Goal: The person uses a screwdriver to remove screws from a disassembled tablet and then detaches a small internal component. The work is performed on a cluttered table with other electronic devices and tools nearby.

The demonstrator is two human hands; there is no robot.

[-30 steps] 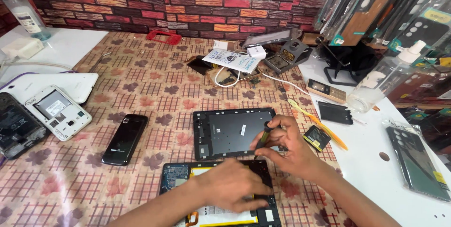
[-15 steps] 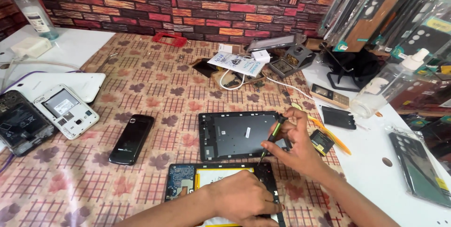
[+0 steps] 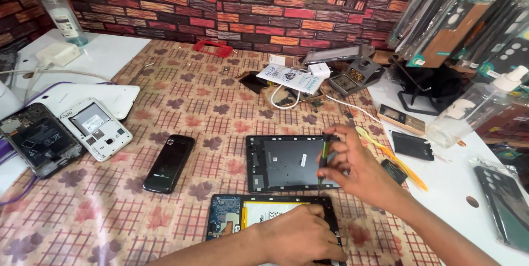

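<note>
Black phone (image 3: 168,163) lies aside; right hand (image 3: 358,169) fingers pinch screwdriver (image 3: 323,158), left hand (image 3: 300,237) flat.

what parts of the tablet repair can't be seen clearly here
Head view only:
- Opened tablet: its right and lower parts are hidden under the left hand and cut off by the bottom edge.
- Screwdriver: its tip is too small to make out; the right hand covers part of the shaft.
- Tablet back cover: its right edge is behind the right hand.

The right hand (image 3: 352,169) lifted from the right edge of the tablet back cover (image 3: 289,162) and stood the small screwdriver (image 3: 323,158) upright over it, right of centre.
</note>
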